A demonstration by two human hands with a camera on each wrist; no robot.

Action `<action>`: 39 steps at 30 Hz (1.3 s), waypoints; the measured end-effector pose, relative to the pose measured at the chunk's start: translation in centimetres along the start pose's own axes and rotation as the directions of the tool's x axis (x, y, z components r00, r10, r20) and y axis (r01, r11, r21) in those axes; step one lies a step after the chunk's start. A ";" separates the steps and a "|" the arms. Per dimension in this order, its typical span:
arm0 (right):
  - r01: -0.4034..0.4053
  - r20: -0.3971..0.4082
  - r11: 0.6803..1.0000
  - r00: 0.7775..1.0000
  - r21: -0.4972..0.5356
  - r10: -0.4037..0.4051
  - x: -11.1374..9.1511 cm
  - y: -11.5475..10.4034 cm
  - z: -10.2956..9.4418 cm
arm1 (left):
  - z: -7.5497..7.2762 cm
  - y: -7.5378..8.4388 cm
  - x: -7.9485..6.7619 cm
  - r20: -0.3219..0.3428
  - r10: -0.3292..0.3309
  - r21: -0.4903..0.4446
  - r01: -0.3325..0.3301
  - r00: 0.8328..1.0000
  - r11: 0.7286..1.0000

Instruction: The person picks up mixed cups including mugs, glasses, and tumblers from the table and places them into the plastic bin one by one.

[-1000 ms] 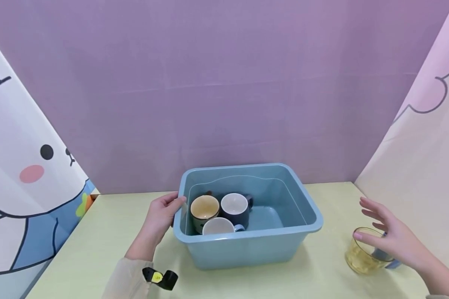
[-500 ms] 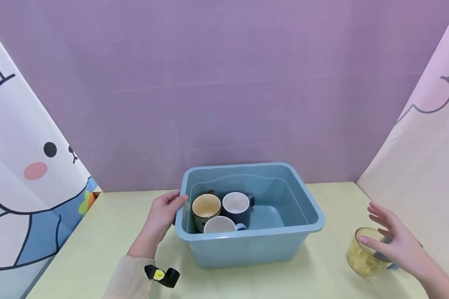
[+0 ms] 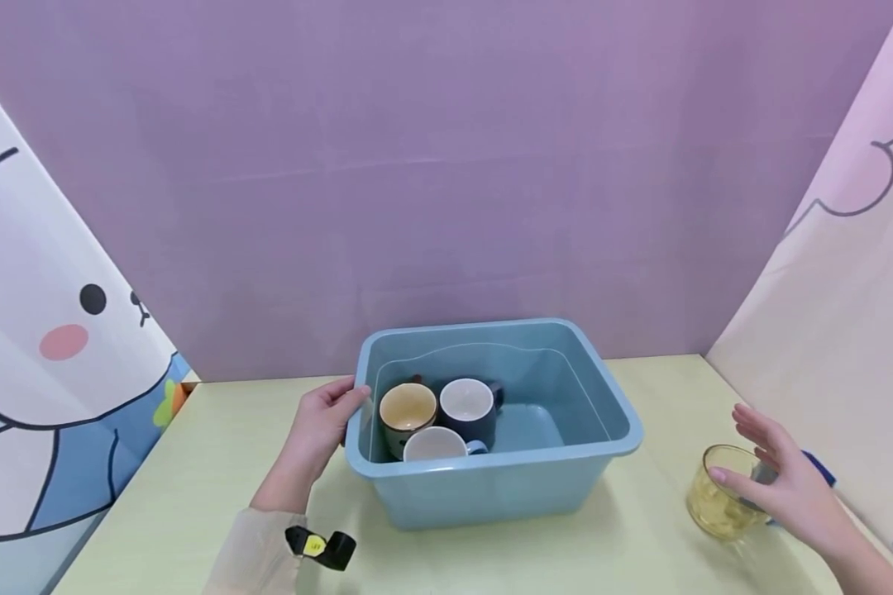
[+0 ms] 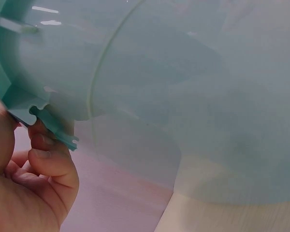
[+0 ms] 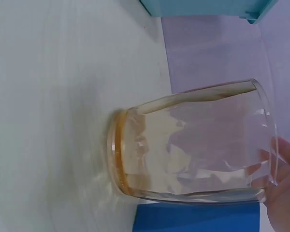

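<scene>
My left hand [image 3: 320, 430] grips the left rim of a blue plastic tub [image 3: 491, 496], thumb over the edge. In the left wrist view its fingers curl up under the tub's rim [image 4: 19, 101]. Three mugs stand in the tub's left half: one cream inside [image 3: 408, 406], a dark blue one, white inside [image 3: 478, 426], and a white-lined one with a light blue handle [image 3: 435, 445]. My right hand [image 3: 799, 500] is held at the mouth of an amber-tinted drinking glass [image 3: 714, 502], thumb and fingers spread apart, not closed around it. The glass [image 5: 198, 145] stands upright on the table.
A blue object [image 5: 198, 217] stands close by the glass, mostly hidden behind my right hand in the head view. The pale yellow table [image 3: 193, 463] backs onto a purple cloth wall [image 3: 446, 190]. Printed cartoon cloth [image 3: 59, 273] hangs at the left, another cloth at the right.
My right hand has shifted slightly right over the glass, and a blue object now shows behind it. My left hand keeps its grip on the tub; the head view has moved slightly.
</scene>
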State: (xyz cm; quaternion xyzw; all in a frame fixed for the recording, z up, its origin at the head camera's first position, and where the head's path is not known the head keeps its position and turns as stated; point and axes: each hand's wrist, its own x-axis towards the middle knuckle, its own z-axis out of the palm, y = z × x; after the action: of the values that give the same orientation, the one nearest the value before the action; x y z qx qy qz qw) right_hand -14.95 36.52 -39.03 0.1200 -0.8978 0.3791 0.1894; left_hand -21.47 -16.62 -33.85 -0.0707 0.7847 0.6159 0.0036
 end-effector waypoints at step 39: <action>-0.178 -0.050 0.978 0.983 -0.109 0.174 -0.1 -0.1 1.4 | -0.1 -0.1 0.0 0.007 0.009 -0.002 -0.009 1.000 1.000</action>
State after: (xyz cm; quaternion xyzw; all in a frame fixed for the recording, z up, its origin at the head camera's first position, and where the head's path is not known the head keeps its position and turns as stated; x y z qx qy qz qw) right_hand -15.16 35.44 -39.93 0.0213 -0.9208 0.3454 0.1798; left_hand -21.45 -16.70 -33.92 -0.0648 0.7843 0.6170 0.0035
